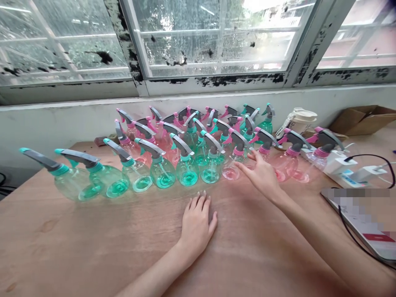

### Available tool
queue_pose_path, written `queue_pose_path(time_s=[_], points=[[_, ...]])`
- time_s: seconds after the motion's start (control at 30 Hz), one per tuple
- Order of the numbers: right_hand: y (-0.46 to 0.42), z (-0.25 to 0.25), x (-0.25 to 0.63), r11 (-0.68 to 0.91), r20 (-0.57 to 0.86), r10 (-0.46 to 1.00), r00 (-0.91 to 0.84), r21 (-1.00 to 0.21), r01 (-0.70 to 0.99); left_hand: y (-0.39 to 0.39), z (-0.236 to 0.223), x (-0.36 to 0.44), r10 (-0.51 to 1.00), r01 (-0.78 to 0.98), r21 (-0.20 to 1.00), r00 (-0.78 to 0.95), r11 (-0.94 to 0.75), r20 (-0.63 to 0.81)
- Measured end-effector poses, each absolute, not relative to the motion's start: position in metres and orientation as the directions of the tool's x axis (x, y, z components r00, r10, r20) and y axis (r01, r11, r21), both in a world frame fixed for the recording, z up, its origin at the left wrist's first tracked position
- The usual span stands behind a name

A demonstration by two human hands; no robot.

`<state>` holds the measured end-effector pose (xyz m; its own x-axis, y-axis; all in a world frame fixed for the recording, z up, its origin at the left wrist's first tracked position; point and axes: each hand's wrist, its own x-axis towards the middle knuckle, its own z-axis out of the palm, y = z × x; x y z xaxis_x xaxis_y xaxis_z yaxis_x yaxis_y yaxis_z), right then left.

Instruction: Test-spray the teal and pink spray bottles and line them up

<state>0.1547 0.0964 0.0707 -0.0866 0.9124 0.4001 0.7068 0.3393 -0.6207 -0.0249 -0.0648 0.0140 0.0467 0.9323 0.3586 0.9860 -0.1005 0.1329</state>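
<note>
Over the table (93,247), right hand (264,175) poised, thumb and fingers apart, beside pink spray bottle (230,173) (left hand (196,222) flat, fingers slightly spread); sideways knock could topple it.

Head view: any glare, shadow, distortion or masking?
Head view: window washed out toward its upper right; head view: soft shadow on the table near the right hand; head view: outer spray bottles lean outward, likely wide-angle stretch; head view: pixelated block at the right edge hides detail.
</note>
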Motion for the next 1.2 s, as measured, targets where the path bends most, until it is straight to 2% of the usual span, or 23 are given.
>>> queue_pose_path(time_s=[0.2,0.3,0.4,0.5,0.57,0.67,0.77,0.93,1.2], points=[[0.104,0.067,0.136,0.39,0.394,0.903,-0.173,-0.58,0.715,-0.065,0.016,-0.025,0.937,0.987,0.127,0.044,-0.094,0.347],[0.094,0.067,0.145,0.343,0.367,0.918,-0.148,-0.552,0.76,-0.065,0.016,-0.025,0.939,0.987,0.129,0.043,-0.092,0.342],[0.069,0.068,0.164,0.307,0.345,0.926,-0.152,-0.46,0.833,-0.065,0.015,-0.025,0.933,0.985,0.136,0.05,-0.105,0.356],[0.037,0.073,0.186,0.362,0.343,0.907,-0.245,-0.338,0.869,-0.065,0.013,-0.026,0.923,0.984,0.134,0.058,-0.117,0.38],[0.019,0.079,0.198,0.436,0.374,0.873,-0.313,-0.314,0.843,-0.064,0.012,-0.026,0.921,0.985,0.128,0.062,-0.12,0.384],[0.005,0.092,0.211,0.537,0.445,0.821,-0.357,-0.39,0.748,-0.064,0.012,-0.027,0.922,0.987,0.108,0.071,-0.12,0.38],[0.007,0.102,0.212,0.592,0.449,0.803,-0.391,-0.527,0.61,-0.063,0.013,-0.027,0.926,0.989,0.094,0.069,-0.111,0.371],[0.018,0.105,0.198,0.522,0.394,0.847,-0.357,-0.745,0.416,-0.063,0.015,-0.026,0.936,0.989,0.107,0.061,-0.104,0.346],[0.023,0.094,0.178,0.485,0.4,0.847,-0.351,-0.852,0.198,-0.064,0.016,-0.025,0.942,0.988,0.118,0.057,-0.101,0.332]])
